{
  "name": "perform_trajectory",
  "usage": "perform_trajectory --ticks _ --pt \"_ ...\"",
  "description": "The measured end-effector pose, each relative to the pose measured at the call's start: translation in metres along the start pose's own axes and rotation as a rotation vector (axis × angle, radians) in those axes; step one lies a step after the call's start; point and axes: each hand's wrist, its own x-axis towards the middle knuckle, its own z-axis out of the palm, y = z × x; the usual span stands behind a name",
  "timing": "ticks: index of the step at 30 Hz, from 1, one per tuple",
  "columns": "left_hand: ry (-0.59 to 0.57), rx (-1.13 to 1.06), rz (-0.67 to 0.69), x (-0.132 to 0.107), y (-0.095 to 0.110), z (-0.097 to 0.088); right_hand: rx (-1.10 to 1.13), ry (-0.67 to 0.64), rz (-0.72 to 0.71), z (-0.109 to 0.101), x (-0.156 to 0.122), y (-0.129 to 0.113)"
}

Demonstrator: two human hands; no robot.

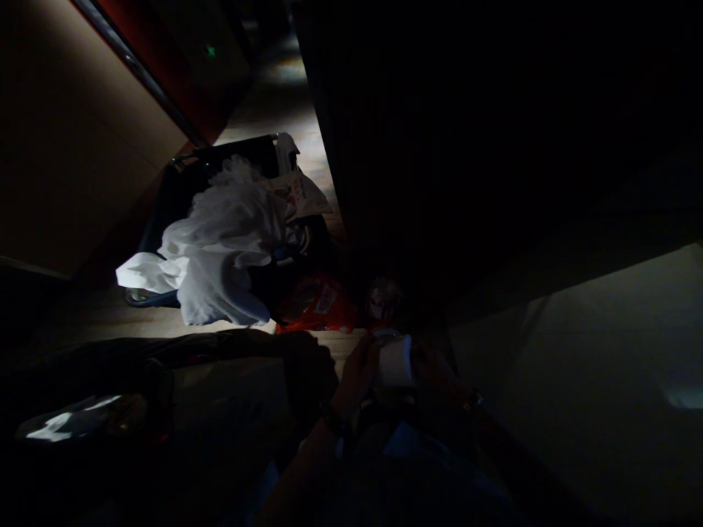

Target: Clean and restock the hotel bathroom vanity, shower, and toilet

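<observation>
The scene is very dark. Low in the middle, a white cylindrical thing [394, 363] with a pale rim lies on its side between my two hands; whether it is a cup or a roll I cannot tell. My left hand [358, 372] has its fingers closed round its left end. On the rim side, my right hand [431, 366] grips it too, mostly lost in shadow. A small pale curved edge shows just above it. Past my hands lie a red plastic bag [324, 304] and a clear bag-like bundle [383, 298].
A dark-framed cart [159, 212] heaped with white cloth [225, 223] stands ahead to the left. A printed pale bag [302, 192] lies on it. From the left reaches a dark arm [236, 348], apparently another person's. Walls rise on both sides.
</observation>
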Motion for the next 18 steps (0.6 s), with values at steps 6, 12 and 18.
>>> perform_trajectory --ticks 6,12,18 --pt "0.005 0.1 -0.02 0.0 0.0 -0.013 -0.057 -0.18 -0.06 -0.017 0.006 -0.006" --pt "0.047 0.119 0.031 -0.025 0.011 -0.015 -0.091 -0.21 -0.089 -0.018 0.012 -0.012" --pt "-0.004 0.183 0.026 -0.03 0.013 -0.006 -0.094 -0.322 -0.146 -0.011 0.003 -0.023"
